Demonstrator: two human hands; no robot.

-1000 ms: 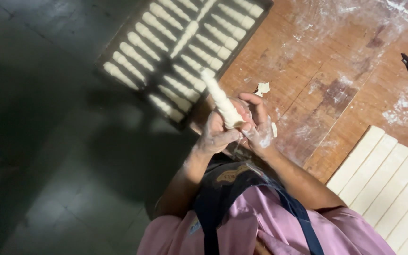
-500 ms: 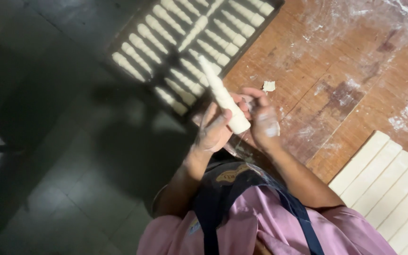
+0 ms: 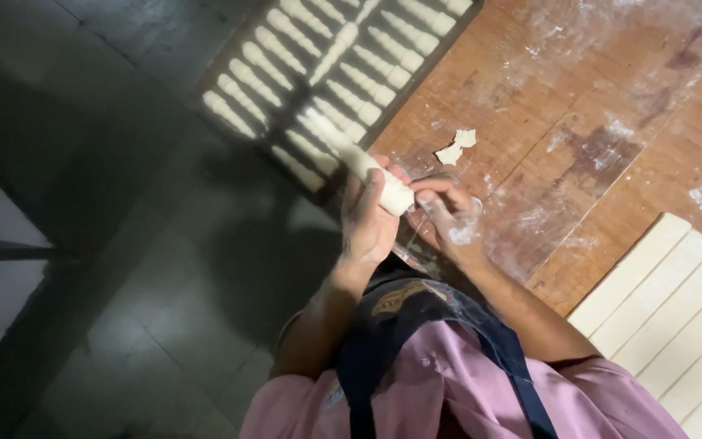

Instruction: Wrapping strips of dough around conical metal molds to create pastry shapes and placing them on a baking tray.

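Note:
My left hand (image 3: 367,223) is wrapped around the near end of a long white roll of dough (image 3: 361,164), which points away toward the upper left. My right hand (image 3: 446,213), dusted with flour, touches the same end of the roll with its fingertips. Both hands hover at the near edge of a floured wooden table (image 3: 595,106). Just beyond the roll lies a dark tray (image 3: 436,58) filled with several rows of shaped dough rolls (image 3: 318,57).
Two small dough scraps (image 3: 457,147) lie on the table beyond my right hand. Long flat dough strips (image 3: 676,309) lie side by side at the lower right. A dark tiled floor (image 3: 123,260) is on the left. I wear a pink shirt and dark apron.
The roll has tilted lower, toward the tray, and my hands have closed around its near end. The view has shifted slightly right.

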